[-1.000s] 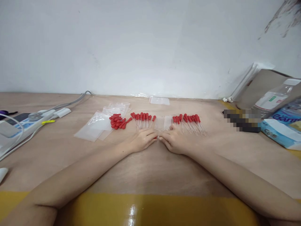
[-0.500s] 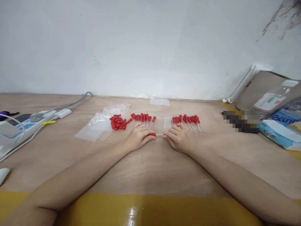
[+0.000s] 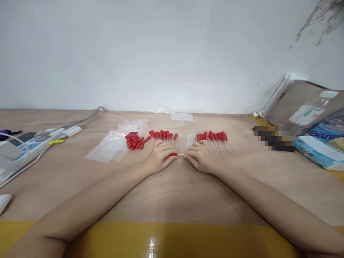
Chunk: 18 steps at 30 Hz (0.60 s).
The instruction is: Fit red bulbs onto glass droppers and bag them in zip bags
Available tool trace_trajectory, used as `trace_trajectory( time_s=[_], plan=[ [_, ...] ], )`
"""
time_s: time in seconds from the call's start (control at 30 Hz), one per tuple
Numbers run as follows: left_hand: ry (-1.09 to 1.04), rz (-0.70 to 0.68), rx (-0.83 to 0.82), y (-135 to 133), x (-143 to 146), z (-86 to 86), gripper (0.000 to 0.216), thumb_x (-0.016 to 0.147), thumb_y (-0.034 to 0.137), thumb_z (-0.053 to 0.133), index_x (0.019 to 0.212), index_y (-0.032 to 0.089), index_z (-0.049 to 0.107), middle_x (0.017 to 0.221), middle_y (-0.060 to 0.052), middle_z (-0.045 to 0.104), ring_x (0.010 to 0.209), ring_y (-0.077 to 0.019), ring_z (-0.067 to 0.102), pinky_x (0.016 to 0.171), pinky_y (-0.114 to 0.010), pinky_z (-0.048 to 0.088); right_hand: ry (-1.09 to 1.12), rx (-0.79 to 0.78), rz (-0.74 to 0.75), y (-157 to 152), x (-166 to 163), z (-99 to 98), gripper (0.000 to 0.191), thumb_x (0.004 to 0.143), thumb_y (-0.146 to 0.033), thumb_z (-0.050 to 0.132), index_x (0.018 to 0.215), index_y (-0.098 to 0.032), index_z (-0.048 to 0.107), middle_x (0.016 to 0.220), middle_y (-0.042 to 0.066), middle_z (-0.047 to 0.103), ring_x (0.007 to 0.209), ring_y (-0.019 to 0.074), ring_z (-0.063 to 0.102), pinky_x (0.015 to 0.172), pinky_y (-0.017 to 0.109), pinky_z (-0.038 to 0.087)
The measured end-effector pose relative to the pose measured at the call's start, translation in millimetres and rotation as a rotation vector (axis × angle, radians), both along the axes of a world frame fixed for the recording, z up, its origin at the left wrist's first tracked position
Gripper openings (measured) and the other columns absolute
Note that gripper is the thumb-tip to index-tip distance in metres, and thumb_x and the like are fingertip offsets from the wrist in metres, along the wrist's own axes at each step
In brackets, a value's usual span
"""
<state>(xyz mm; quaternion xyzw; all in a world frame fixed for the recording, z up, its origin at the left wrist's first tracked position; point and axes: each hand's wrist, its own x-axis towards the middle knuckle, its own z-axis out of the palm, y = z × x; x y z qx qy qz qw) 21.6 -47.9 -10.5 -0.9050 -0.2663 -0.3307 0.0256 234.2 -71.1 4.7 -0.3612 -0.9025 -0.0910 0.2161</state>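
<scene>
Red bulb (image 3: 173, 154) — pinched in left hand (image 3: 159, 158) — meets clear tube (image 3: 180, 154), pinched in right hand (image 3: 199, 157).

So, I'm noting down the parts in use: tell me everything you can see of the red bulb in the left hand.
The red bulb is plain red and looks like rubber. It lies roughly level, gripped between the thumb and fingers of the left hand, which hides most of it. Its visible end points toward the right hand, and a thin, pale tube spans the gap between. How deep the tube sits inside can't be told.
</scene>
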Motion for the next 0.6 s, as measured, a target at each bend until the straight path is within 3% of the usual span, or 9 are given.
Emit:
trace_trajectory(
  time_s=[0.1,0.2,0.37,0.6],
  plan=[
    [-0.002,0.087,-0.040,0,-4,1.5,0.029,0.081,0.038,0.054,0.104,0.020,0.056,0.092,-0.004,0.063,0.087,-0.0178,0.053,0.085,-0.035,0.033,-0.010,0.045,-0.022,3,9,4.9,0.028,0.087,-0.030,0.044,0.074,-0.019,0.065,0.073,0.004,0.061,0.073,0.0150,0.046,0.070,0.032,0.021],
    [-0.034,0.201,-0.063,0,-9,2.1,0.051,0.075,0.044,0.059,0.118,0.019,0.048,0.106,-0.008,0.058,0.097,-0.0223,0.050,0.087,-0.037,0.033,0.102,0.031,-0.248,12,31,8.3,0.030,0.085,-0.032,0.044,0.069,-0.019,0.067,0.069,0.005,0.061,0.071,0.0163,0.048,0.068,0.031,0.023],
    [0.013,0.199,-0.075,1,-12,1.2,0.029,0.079,0.033,0.056,0.105,0.021,0.055,0.099,-0.006,0.058,0.094,-0.0210,0.051,0.085,-0.037,0.033,0.307,-0.108,-0.755,31,65,6.4,0.030,0.082,-0.037,0.043,0.076,-0.021,0.067,0.070,0.005,0.065,0.070,0.0190,0.055,0.065,0.031,0.026],
    [0.033,0.210,-0.095,1,-11,1.1,0.019,0.079,0.029,0.055,0.095,0.020,0.059,0.099,-0.005,0.058,0.093,-0.0203,0.052,0.084,-0.038,0.032,0.236,-0.156,-0.899,45,71,-12.9,0.026,0.077,-0.034,0.047,0.093,-0.016,0.056,0.075,0.008,0.065,0.075,0.0249,0.057,0.072,0.035,0.026]
  ],
)
